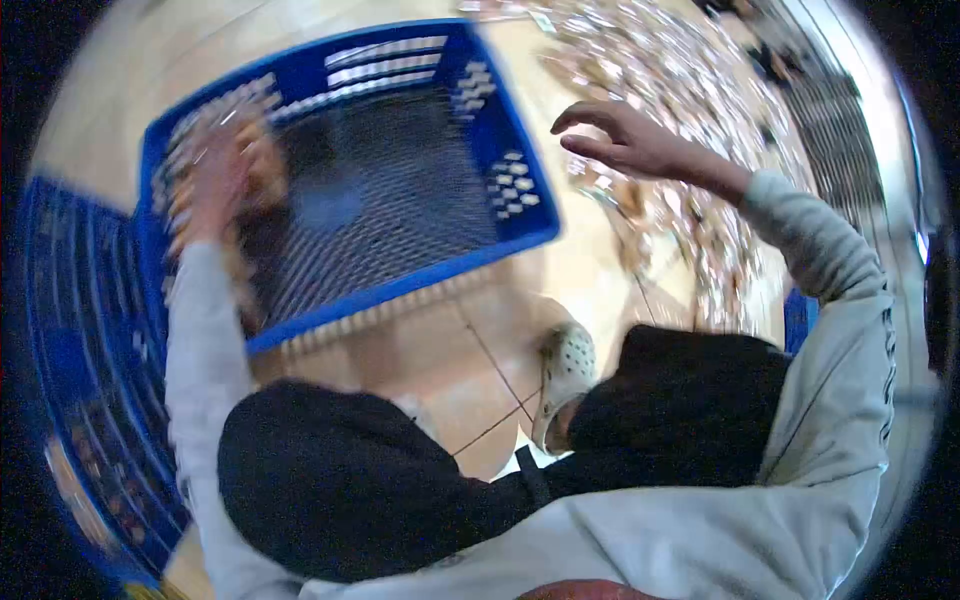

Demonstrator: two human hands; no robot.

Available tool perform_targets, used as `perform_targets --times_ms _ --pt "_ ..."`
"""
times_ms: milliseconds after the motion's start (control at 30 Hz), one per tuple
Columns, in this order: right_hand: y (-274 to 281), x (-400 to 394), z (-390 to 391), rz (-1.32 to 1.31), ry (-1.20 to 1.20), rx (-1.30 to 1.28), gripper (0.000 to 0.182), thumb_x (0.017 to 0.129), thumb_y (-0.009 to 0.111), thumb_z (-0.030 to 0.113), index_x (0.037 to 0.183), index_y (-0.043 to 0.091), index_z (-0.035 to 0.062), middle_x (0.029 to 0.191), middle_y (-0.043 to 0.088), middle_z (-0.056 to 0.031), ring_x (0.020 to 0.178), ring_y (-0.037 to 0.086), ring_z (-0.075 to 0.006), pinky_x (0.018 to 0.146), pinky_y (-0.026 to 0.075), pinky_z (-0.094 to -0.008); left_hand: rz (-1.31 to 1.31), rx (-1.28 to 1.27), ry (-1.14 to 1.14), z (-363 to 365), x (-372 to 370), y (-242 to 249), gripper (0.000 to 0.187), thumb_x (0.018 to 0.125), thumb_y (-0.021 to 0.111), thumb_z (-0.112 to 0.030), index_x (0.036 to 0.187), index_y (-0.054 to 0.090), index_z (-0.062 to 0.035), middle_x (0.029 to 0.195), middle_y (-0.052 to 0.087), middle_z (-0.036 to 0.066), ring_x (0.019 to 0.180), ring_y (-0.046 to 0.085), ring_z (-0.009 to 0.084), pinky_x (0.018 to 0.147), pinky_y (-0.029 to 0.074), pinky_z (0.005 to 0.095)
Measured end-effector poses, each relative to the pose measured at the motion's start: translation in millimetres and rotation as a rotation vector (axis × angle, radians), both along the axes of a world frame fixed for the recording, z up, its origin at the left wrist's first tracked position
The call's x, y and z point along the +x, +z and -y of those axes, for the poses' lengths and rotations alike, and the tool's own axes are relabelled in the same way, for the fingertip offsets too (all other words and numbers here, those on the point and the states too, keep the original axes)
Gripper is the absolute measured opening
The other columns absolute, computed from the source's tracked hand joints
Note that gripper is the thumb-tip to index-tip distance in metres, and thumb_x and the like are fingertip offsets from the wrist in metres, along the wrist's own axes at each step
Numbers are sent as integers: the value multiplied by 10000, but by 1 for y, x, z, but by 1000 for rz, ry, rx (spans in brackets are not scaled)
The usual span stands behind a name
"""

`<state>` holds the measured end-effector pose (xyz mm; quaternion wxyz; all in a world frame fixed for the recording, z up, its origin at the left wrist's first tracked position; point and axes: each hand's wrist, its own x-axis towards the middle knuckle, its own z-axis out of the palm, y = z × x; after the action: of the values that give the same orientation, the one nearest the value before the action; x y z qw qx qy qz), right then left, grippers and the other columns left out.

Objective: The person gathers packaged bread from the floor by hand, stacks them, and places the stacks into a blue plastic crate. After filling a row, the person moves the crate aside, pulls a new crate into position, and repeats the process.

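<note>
A blue plastic crate [400, 270] with slotted sides rests on the tiled floor in front of me. My left hand [218, 178] reaches down inside its left end, smeared by motion. Brownish packets [265, 165] lie against that hand and along the crate's left wall; whether my fingers grip any of them is too blurred to tell. Out past the crate's right side hovers my right hand [625, 142], its thumb and fingers curved and apart, with nothing between them. Close beyond it spreads a large pile of small shiny wrapped packets [660, 70].
Stacked blue crates [90, 340] stand at the left, near my left arm. On the floor between my knees is a pale clog [570, 365] on my foot. A dark ribbed surface [840, 140] lies beyond the pile at the right.
</note>
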<state>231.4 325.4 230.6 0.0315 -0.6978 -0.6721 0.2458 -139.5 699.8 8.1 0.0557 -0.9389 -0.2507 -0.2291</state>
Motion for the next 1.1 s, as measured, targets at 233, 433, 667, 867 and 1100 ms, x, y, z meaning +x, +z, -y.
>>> perform_targets --times_ms 233,433,667,867,1100 --pt "-67 130 265 188 -643 164 493 902 655 441 1174 632 30 1124 663 -182 1072 624 -320 941 483 -414 -7 60 -192 93 34 110 339 961 576 -233 1269 619 -99 1443 514 125 1390 411 322 1164 288 435" --pt "-223 154 308 236 -900 39 968 779 700 665 1486 376 90 1479 397 -262 1376 391 -409 1127 344 -493 -362 -816 -407 188 93 211 327 917 632 -148 1230 620 -58 1312 597 144 1268 528 314 1072 385 390" --pt "-248 191 225 361 -1045 150 1187 620 750 750 1564 225 259 1642 125 -147 1476 137 -478 1095 220 -725 -873 -743 -788 299 177 227 332 894 672 -213 1181 619 -54 1169 633 160 1110 597 355 920 477 429" --pt "-268 171 197 320 -965 98 1208 540 841 612 1547 221 366 1626 183 -117 1445 221 -488 1018 251 -789 -427 -773 -1035 398 315 136 454 881 687 -279 1263 575 -63 1255 605 202 1164 575 361 990 449 434" --pt "-240 125 210 46 -874 133 1029 664 777 348 1549 257 277 1621 208 -112 1415 288 -476 1058 268 -729 -469 -721 -284 412 451 -54 726 919 459 -658 1513 374 -248 1582 214 281 1450 35 564 1142 -5 685"
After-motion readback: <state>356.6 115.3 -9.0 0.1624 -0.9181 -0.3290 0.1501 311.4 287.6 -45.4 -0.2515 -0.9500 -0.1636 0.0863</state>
